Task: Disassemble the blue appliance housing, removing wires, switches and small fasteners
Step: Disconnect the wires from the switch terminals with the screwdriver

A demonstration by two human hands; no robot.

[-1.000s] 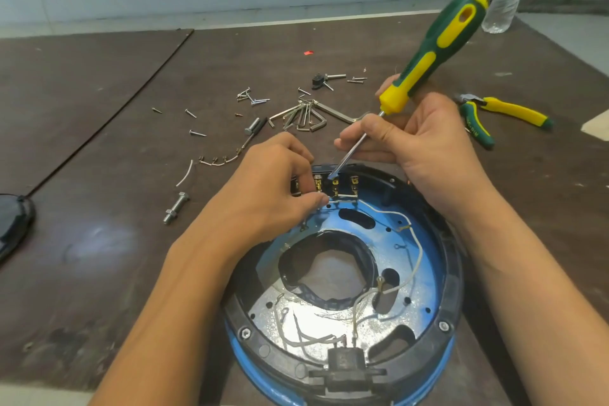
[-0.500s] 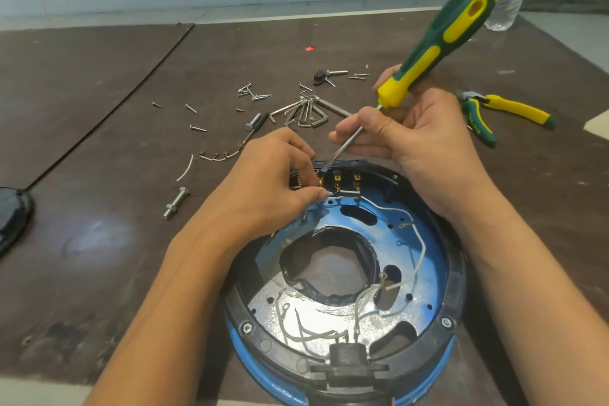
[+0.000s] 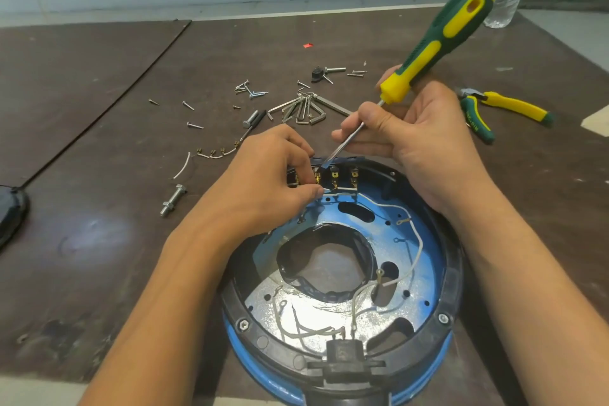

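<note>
Slippage is our big worry right now! We have the green-and-yellow-handled screwdriver (image 3: 438, 43) clamped in the right hand (image 3: 425, 142), thumb and fingers gripping the steel shank just below the handle. Its tip sits at the row of small brass terminals (image 3: 334, 176) right in the middle of the frame. The left hand (image 3: 263, 181) is pinching at the left end of that same row, thumb and fingers curled in tight, so the two hands are nearly touching.

If we lever too hard and the blade skids off a tab, we judge it goes straight into those left fingertips (image 3: 314, 189). Push sideways and we could bend or snap a terminal. We could also tear the thin white wire (image 3: 417, 241) instead of freeing it cleanly. And with neither hand pressing the shell down, the whole piece might rock or slide on the dark brown tabletop (image 3: 99, 76).

Now, where is it? The round blue metal appliance housing with its black plastic rim (image 3: 428, 267) lies inside-up in the lower centre-right of the frame, between our forearms. Both hands meet over its upper edge, the right wrist over the upper-right rim, the left crossing in from the lower left. Loose screws (image 3: 250, 91) and a fan of hex keys (image 3: 303, 109) lie above the hands, the yellow-handled pliers (image 3: 507, 109) at the right.
</note>
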